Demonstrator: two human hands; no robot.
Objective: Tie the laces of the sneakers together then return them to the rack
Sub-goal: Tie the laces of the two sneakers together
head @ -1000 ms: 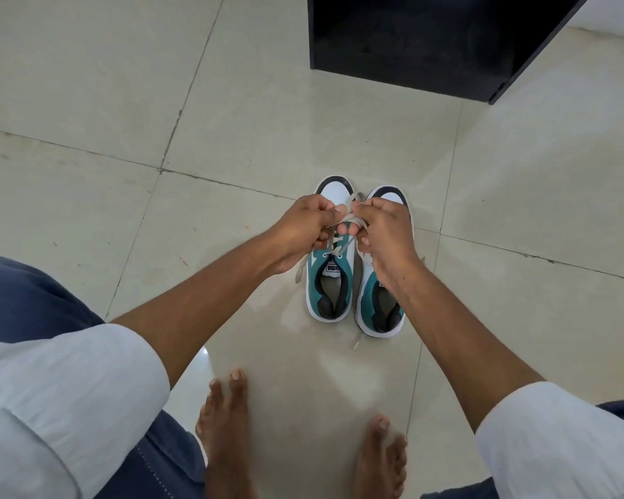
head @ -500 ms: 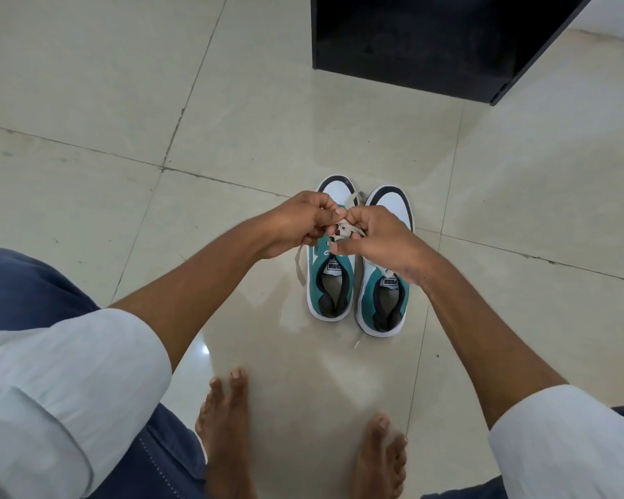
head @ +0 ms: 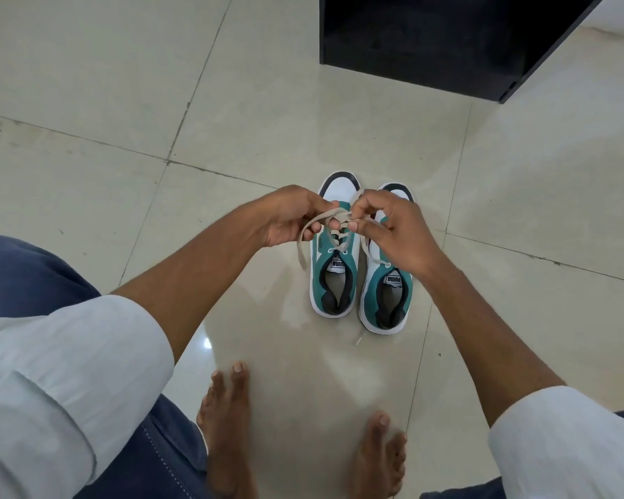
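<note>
Laces (head: 334,218), beige, are pinched between left hand (head: 290,219) and right hand (head: 393,234), each gripping a strand above the teal-and-white sneakers (head: 334,279). The pair stands side by side on the tiled floor (head: 123,102). Knot unfinished, apparently; return to the rack remains.
</note>
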